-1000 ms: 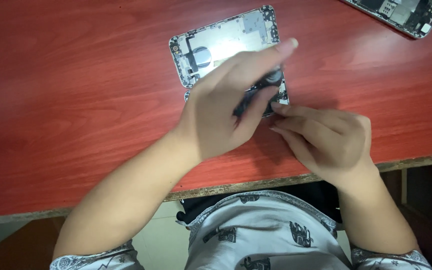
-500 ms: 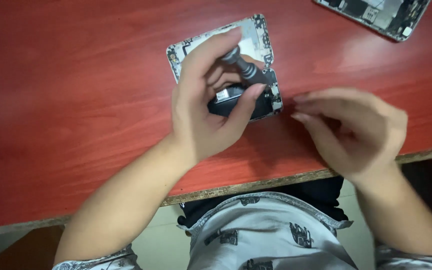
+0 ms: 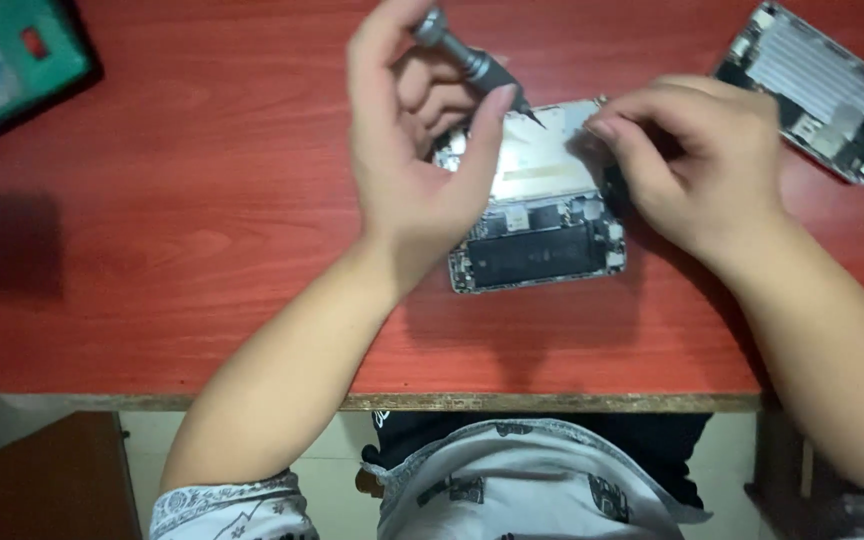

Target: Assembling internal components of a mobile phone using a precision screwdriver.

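An opened phone body (image 3: 537, 225) lies on the red wooden table (image 3: 182, 230), with its inner parts and a silver metal plate showing. My left hand (image 3: 417, 150) holds a small grey screwdriver (image 3: 472, 62) whose tip points down at the upper part of the phone. My right hand (image 3: 697, 165) rests at the phone's upper right corner, fingertips pinched together on its edge; whether anything is between them is hidden.
A second opened phone shell (image 3: 817, 90) lies at the far right of the table. A green box (image 3: 7, 60) sits at the far left corner. The table's front edge (image 3: 552, 402) runs just above my lap.
The view has shifted, so the phone now sits lower and more central. My left hand has lifted the screwdriver upright over the phone. My right hand has moved up to the phone's upper right corner.
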